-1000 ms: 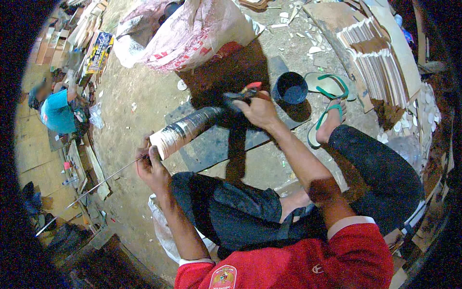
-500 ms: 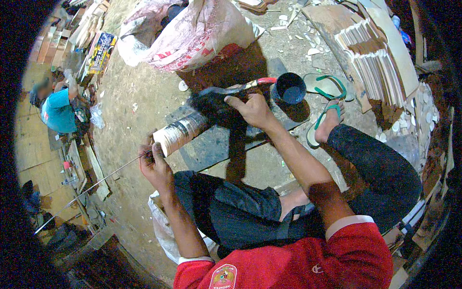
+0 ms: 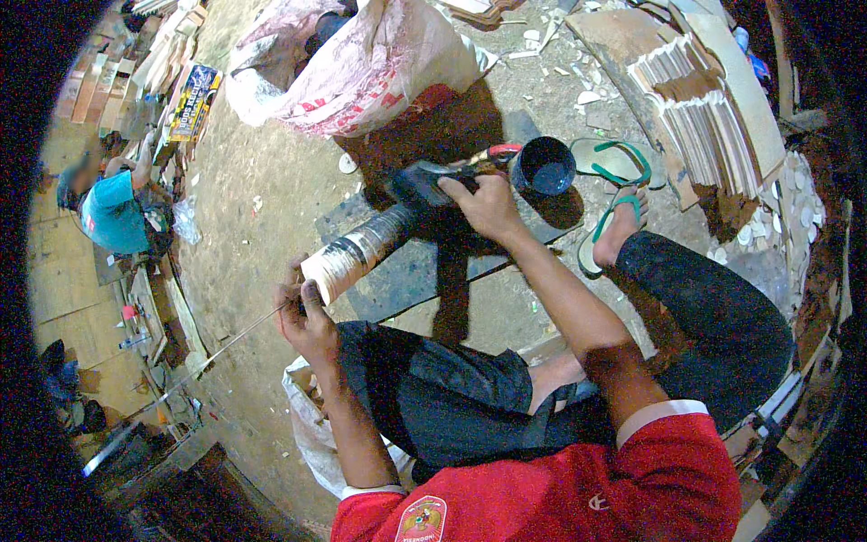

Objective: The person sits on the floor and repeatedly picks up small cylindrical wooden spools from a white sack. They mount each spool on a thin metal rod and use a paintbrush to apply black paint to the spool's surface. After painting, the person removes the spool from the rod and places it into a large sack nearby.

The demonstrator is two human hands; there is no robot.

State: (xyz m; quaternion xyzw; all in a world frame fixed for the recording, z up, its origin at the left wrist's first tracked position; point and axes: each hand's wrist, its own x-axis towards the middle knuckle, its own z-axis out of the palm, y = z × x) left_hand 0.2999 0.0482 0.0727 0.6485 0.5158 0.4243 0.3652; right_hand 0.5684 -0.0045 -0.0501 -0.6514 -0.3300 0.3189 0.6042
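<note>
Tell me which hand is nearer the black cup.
The right hand, holding the red-handled brush; the left hand is farther, at the pale end of the cylinder.

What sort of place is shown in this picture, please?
Probably a small workshop: thin flat pieces are stacked at the right, pale scraps litter the floor, and the right hand holds a red-handled tool by a partly blackened cylinder.

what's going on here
The seated person's left hand grips the pale end of a ribbed, black-streaked cylinder, where a thin metal rod sticks out. The right hand holds a red-handled, dark-headed brush at the cylinder's blackened far end. A round, dark cup stands just right of the brush.
</note>
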